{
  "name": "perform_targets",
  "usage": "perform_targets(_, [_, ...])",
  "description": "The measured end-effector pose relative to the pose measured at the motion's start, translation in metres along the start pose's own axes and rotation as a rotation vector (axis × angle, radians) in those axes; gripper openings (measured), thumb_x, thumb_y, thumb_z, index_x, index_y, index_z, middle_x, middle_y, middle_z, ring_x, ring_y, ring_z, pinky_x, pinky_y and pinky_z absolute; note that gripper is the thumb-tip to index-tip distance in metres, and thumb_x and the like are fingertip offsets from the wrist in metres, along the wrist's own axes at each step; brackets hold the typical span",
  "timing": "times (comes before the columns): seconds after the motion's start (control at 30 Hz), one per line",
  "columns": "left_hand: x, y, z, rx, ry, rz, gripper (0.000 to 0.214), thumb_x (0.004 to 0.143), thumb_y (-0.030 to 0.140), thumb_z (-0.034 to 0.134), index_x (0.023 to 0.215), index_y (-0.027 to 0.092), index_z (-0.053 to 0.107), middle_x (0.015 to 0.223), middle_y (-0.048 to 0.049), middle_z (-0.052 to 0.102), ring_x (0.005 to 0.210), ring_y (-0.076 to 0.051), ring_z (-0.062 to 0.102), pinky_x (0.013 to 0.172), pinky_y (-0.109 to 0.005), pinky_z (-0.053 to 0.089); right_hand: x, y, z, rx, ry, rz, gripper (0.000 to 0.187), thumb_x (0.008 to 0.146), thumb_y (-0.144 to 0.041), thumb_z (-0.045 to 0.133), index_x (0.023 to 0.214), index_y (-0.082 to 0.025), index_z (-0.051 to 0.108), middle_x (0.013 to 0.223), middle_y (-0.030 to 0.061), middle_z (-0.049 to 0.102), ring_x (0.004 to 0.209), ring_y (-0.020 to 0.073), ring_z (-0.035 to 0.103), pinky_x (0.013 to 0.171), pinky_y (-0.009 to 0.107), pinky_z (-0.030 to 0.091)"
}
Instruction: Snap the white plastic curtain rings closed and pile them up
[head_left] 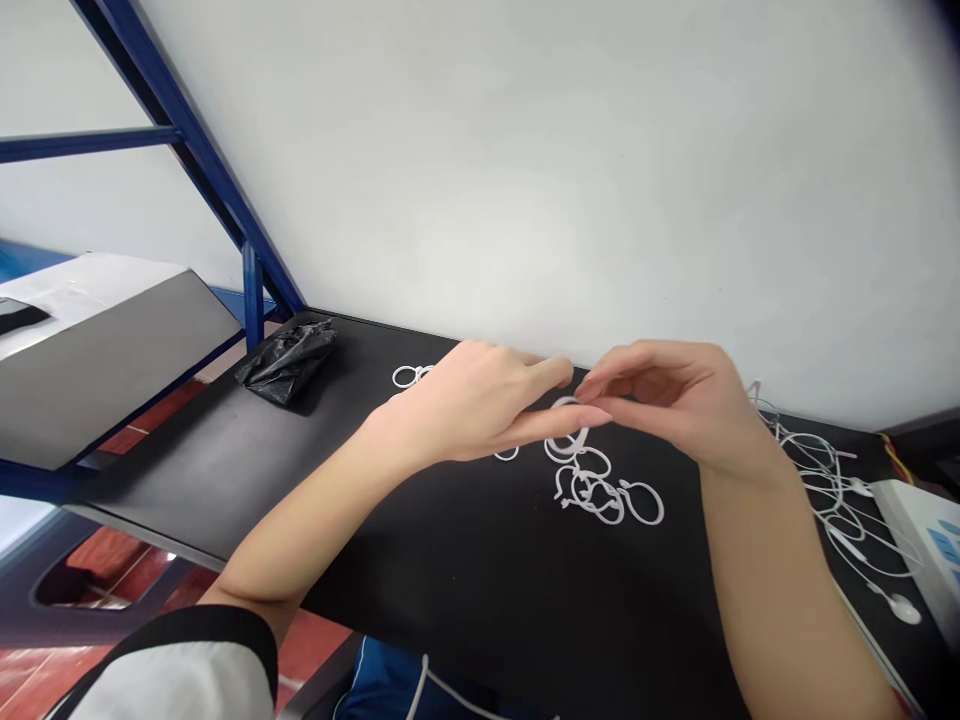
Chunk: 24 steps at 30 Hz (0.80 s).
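Observation:
Both of my hands meet above a black table [420, 560]. My left hand [480, 400] and my right hand [667, 400] pinch a small white plastic ring [564, 404] between their fingertips. Just below the hands lies a cluster of several white rings [600, 490], some linked. Two more white rings [411, 376] lie further back, left of my left hand. Part of the held ring is hidden by my fingers.
A crumpled black plastic bag [289, 360] lies at the table's back left. White earphone cables [847, 500] are tangled at the right, next to a white box [926, 530]. A blue metal frame [210, 180] and a grey panel [97, 360] stand on the left. A white wall runs behind.

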<state>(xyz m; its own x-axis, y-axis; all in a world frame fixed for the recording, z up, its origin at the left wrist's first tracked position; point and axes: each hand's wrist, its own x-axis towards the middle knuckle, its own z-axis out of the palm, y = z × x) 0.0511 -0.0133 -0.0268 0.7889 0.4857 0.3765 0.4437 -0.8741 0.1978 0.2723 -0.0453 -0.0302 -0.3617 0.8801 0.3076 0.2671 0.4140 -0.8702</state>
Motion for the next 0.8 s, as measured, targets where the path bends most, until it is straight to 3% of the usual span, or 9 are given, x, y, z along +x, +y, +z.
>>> perform_targets(0.1, [0.0, 0.002, 0.002, -0.058, 0.12, 0.08, 0.063, 0.093, 0.069, 0.031, 0.097, 0.015, 0.062, 0.061, 0.0025, 0.06, 0.048, -0.008, 0.046, 0.047, -0.023, 0.028, -0.002, -0.004, 0.009, 0.094, 0.19, -0.203, 0.021, 0.078, -0.009, 0.072, 0.087, -0.028, 0.073, 0.081, -0.0015, 0.073, 0.078, 0.0156, 0.069, 0.068, 0.032, 0.057])
perform_targets(0.27, [0.0, 0.005, 0.005, -0.038, 0.197, 0.139, 0.064, 0.084, 0.075, 0.043, 0.083, 0.014, 0.061, 0.056, 0.0033, 0.057, 0.048, -0.008, 0.047, 0.046, -0.023, 0.03, -0.003, -0.013, 0.019, 0.116, 0.246, -0.36, 0.03, 0.075, -0.005, 0.074, 0.089, -0.032, 0.074, 0.078, -0.0028, 0.074, 0.073, 0.0169, 0.069, 0.068, 0.036, 0.058])
perform_targets(0.53, [-0.002, 0.009, 0.004, -0.002, 0.209, 0.108, 0.042, 0.087, 0.055, 0.049, 0.09, 0.015, 0.062, 0.055, 0.0043, 0.057, 0.047, -0.008, 0.048, 0.046, -0.022, 0.034, -0.006, -0.017, 0.02, 0.103, 0.246, -0.317, 0.027, 0.073, -0.009, 0.076, 0.085, -0.033, 0.072, 0.074, -0.0026, 0.074, 0.069, 0.0185, 0.068, 0.066, 0.039, 0.059])
perform_targets(0.8, [-0.003, 0.008, 0.004, 0.071, 0.316, 0.183, 0.033, 0.09, 0.047, 0.049, 0.092, 0.017, 0.062, 0.059, 0.0051, 0.053, 0.045, -0.007, 0.037, 0.043, -0.022, 0.028, -0.006, -0.018, 0.016, 0.159, 0.186, -0.309, 0.023, 0.077, -0.015, 0.076, 0.09, -0.034, 0.074, 0.081, 0.0005, 0.073, 0.073, 0.018, 0.068, 0.057, 0.033, 0.057])
